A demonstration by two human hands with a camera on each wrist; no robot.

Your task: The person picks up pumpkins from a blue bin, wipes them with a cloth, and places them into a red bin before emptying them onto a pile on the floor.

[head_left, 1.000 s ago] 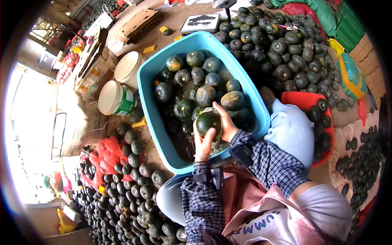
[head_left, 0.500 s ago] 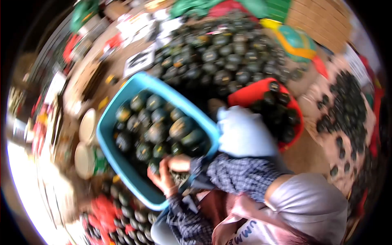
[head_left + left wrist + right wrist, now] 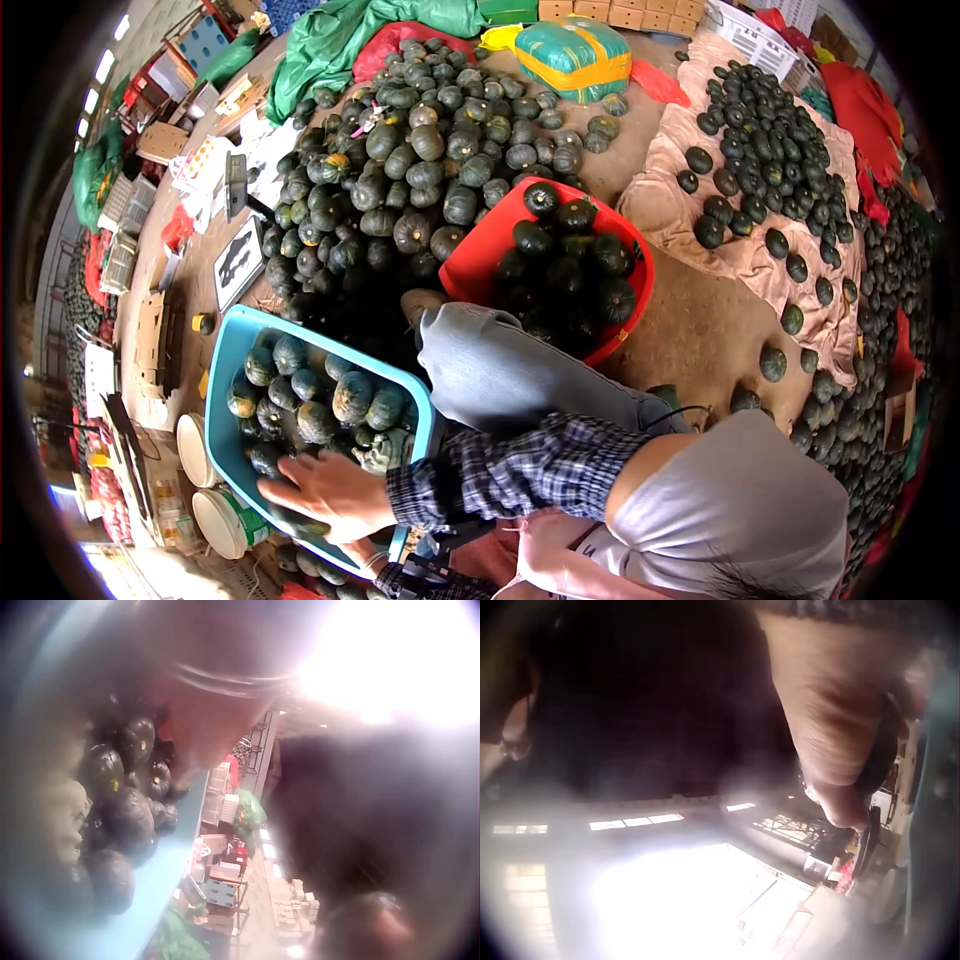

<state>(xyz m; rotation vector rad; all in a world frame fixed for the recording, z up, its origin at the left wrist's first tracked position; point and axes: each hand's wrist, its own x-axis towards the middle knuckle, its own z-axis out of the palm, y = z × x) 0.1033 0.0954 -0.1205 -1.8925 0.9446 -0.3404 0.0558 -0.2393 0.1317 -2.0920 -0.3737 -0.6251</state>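
Note:
My right hand (image 3: 335, 495) lies across a dark green squash (image 3: 298, 521) at the near left side of the blue tub (image 3: 318, 338), fingers over its top. In the right wrist view the thumb of that hand (image 3: 832, 742) rests beside a dark rounded surface. Beneath it is my left hand (image 3: 362, 552), mostly hidden, close to the same squash; its fingers cannot be made out. The left wrist view shows part of the left hand (image 3: 206, 724), blurred, beside the tub's squashes (image 3: 129, 817). A pale wet cloth (image 3: 386, 452) lies in the tub.
A red tub (image 3: 640, 290) of dark squashes stands beyond my knee (image 3: 500, 365). A large squash heap (image 3: 425, 142) spreads behind it, with a scale (image 3: 239, 264) at its left. White buckets (image 3: 218, 522) flank the blue tub. More squashes lie on a pink cloth (image 3: 667, 206).
The head view has swung right, so the tubs appear farther left. Both hands have shifted toward the blue tub's near left side, and the right hand now covers most of the left.

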